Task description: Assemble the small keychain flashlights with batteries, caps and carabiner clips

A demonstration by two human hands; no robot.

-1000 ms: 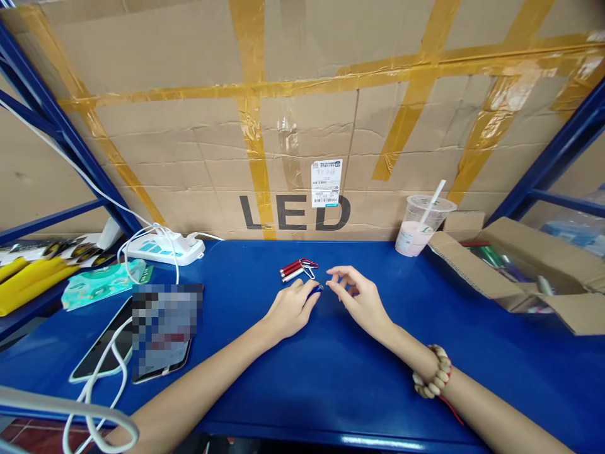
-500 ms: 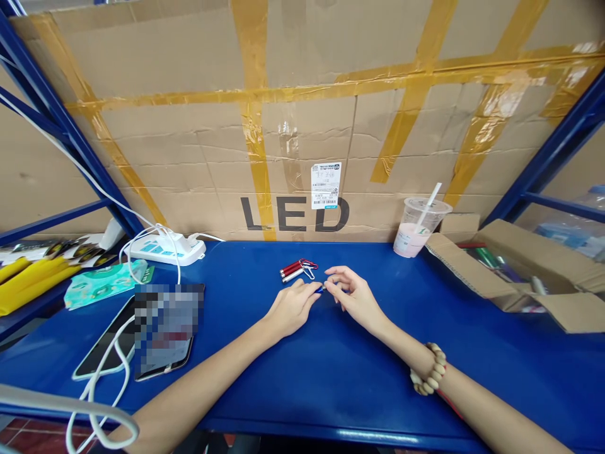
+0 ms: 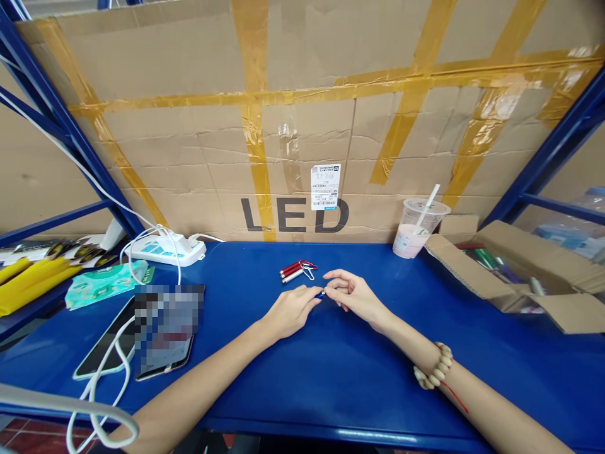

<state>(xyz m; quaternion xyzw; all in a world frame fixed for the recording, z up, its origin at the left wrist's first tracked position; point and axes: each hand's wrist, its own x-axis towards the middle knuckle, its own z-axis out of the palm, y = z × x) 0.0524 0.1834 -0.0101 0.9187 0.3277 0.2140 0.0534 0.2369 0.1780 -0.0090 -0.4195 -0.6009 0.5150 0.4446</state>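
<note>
Over the middle of the blue table, my left hand (image 3: pixel 293 311) is closed round a small blue flashlight (image 3: pixel 320 295), most of it hidden by the fingers. Its silvery end pokes out toward my right hand (image 3: pixel 353 295). The thumb and index finger of that hand pinch this end, while the other fingers are loosely curled. Just beyond my hands lie red keychain flashlights (image 3: pixel 290 270) and a silver one (image 3: pixel 292 275), side by side with their carabiner clips pointing right.
An open cardboard box (image 3: pixel 510 277) of small coloured items stands right, beside a plastic cup (image 3: pixel 412 233) with a straw. Left are two phones (image 3: pixel 106 343), white cables, a power strip (image 3: pixel 165 249) and a green packet (image 3: pixel 101 284). A large taped carton (image 3: pixel 189 157) forms the back.
My right hand has turned slightly at the silvery end, and its wrist with the bead bracelet has shifted a little right. My left hand has barely moved.
</note>
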